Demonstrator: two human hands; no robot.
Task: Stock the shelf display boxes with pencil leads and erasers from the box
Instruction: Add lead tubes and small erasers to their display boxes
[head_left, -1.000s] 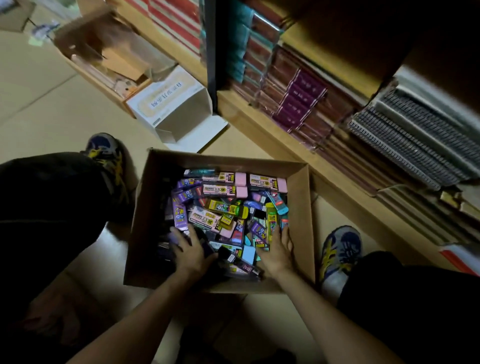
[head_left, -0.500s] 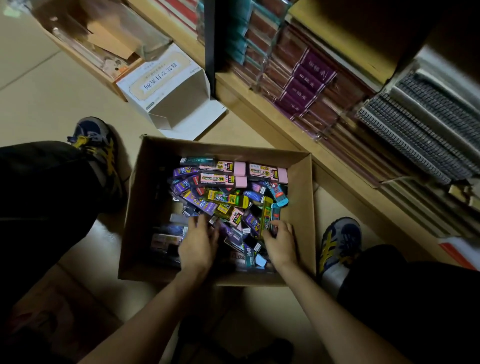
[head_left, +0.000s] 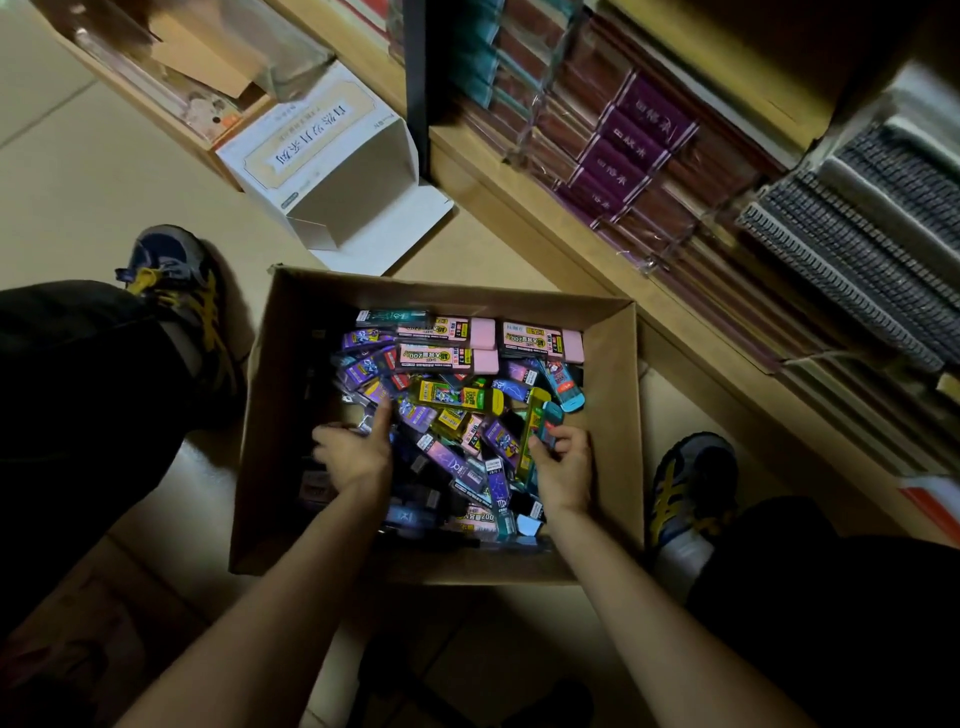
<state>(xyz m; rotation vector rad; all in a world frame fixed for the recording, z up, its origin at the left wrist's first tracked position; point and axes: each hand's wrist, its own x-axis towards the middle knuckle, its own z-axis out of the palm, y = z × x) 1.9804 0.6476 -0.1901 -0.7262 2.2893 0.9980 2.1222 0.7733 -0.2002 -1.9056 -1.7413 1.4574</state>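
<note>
As packs (head_left: 457, 400) look light, stiff, slick, left hand (head_left: 353, 452) clutches purple packs (head_left: 370, 410) at box's (head_left: 615, 395) 7 o'clock, right hand (head_left: 563, 462) pinches teal pack (head_left: 549, 415) edgewise.

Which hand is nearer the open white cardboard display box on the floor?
Left. The left hand is in the left half of the brown cardboard carton, nearer the white display box beyond it; the right hand, gripping a teal pack, is by the carton's right wall.
</note>
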